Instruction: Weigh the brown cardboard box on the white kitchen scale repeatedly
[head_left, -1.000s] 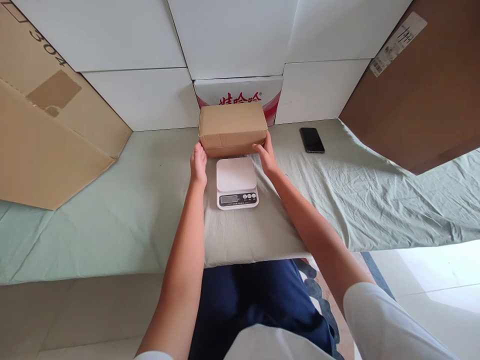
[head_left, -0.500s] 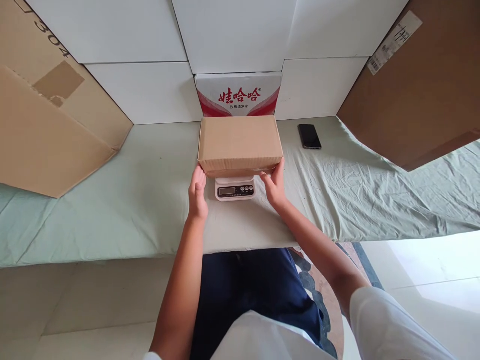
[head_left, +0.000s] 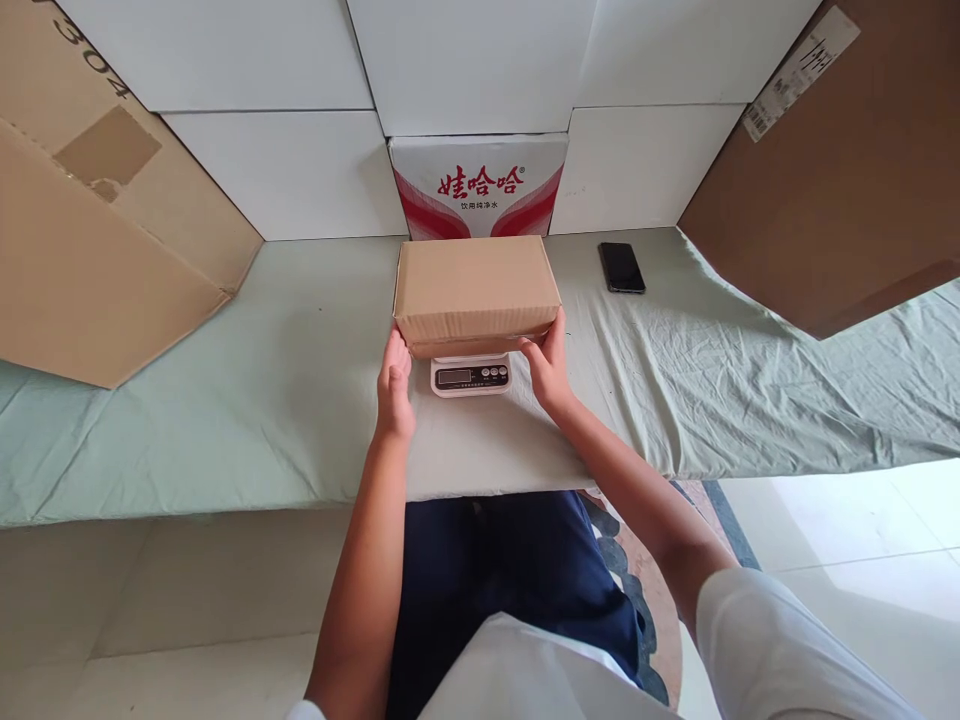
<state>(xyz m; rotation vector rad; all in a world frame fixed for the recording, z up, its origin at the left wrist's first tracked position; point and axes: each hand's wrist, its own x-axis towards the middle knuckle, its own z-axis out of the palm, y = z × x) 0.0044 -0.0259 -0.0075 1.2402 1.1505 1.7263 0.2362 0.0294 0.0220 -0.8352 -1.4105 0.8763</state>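
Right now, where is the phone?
In the head view the phone lies flat on the green sheet, toward the back right, right of the cardboard box on the scale and left of the big brown carton.
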